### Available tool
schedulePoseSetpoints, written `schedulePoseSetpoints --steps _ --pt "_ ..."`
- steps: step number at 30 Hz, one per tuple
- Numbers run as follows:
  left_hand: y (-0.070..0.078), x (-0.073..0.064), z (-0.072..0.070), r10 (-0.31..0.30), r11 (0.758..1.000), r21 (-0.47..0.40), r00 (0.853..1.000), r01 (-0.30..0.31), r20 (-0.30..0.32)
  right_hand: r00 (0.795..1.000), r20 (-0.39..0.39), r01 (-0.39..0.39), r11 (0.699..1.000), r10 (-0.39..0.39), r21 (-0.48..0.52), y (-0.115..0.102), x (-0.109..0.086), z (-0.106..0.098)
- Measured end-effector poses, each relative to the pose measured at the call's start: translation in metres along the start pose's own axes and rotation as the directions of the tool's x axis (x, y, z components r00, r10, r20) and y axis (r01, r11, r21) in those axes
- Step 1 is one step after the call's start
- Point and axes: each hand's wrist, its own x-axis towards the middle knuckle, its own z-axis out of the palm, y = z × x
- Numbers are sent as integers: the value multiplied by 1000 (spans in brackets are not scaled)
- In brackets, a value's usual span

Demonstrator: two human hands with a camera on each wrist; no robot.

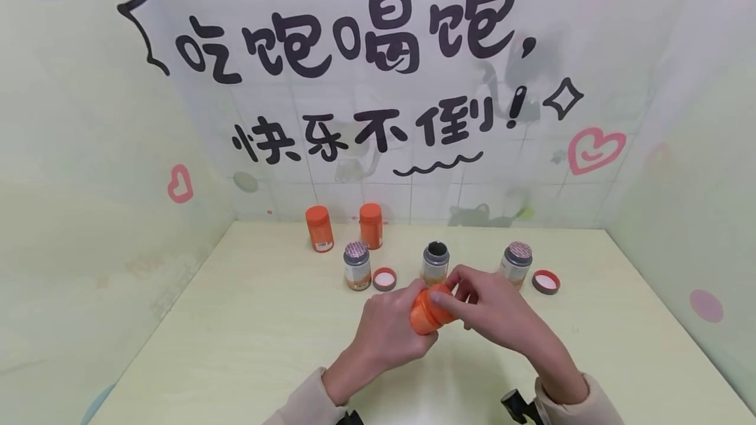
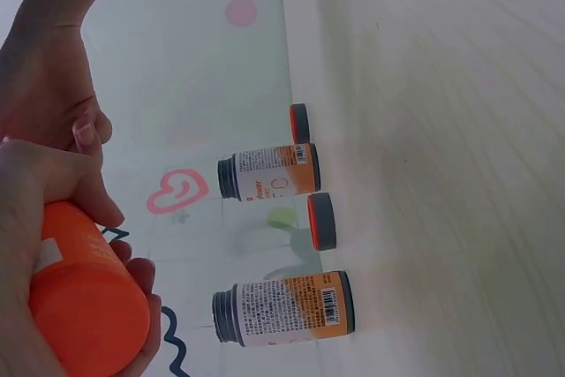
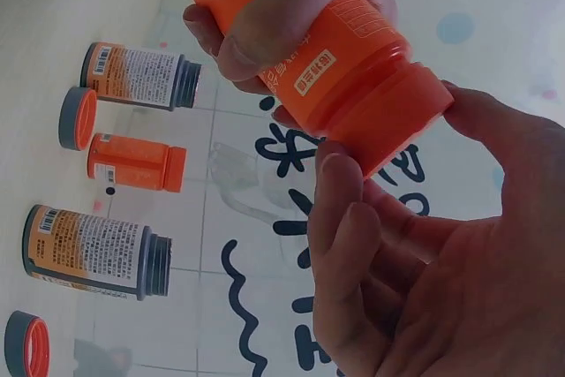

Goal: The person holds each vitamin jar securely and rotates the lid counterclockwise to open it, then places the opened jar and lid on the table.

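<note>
An orange bottle (image 1: 424, 313) is held tilted above the table, its orange cap (image 3: 388, 121) towards the right. My left hand (image 1: 392, 325) grips it round the body. On the cap, the thumb and fingers of my right hand (image 1: 495, 307) pinch the rim. White-and-orange bottles with grey necks stand behind the hands: a left one (image 1: 357, 274) and a right one (image 1: 516, 262), both with patterned seals over their mouths, and a middle one (image 1: 436, 262) with a dark open mouth.
Two capped orange bottles, one (image 1: 319, 229) left of the other (image 1: 371, 227), stand near the back wall. Loose grey-and-red caps lie by the white bottles: one left (image 1: 384, 279), one right (image 1: 546, 282), and one (image 2: 322, 222) hidden from the head view. Walls enclose the table (image 1: 236, 346).
</note>
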Motion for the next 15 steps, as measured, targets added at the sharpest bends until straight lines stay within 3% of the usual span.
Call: schedulePoseSetpoints --steps 3,6,8,10,12,15 --pt "-1 0 1 1 1000 0 1000 -1 -9 995 19 98 995 -97 0 3 -1 -2" --pt "-1 1 2 2 1000 -1 1000 -2 -16 974 45 222 975 -222 19 7 -3 -8" --pt "-1 1 2 0 1000 -9 1000 0 -11 966 55 252 967 -254 42 9 -4 -10" --pt "-1 1 2 1 1000 -14 1000 -1 -9 978 53 198 979 -201 57 7 -3 -10" --pt "0 1 2 6 1000 -14 1000 -6 -9 995 32 95 994 -96 51 4 -2 -6" --pt "0 0 2 24 999 23 999 -24 -24 998 13 -60 997 60 47 -2 1 1"
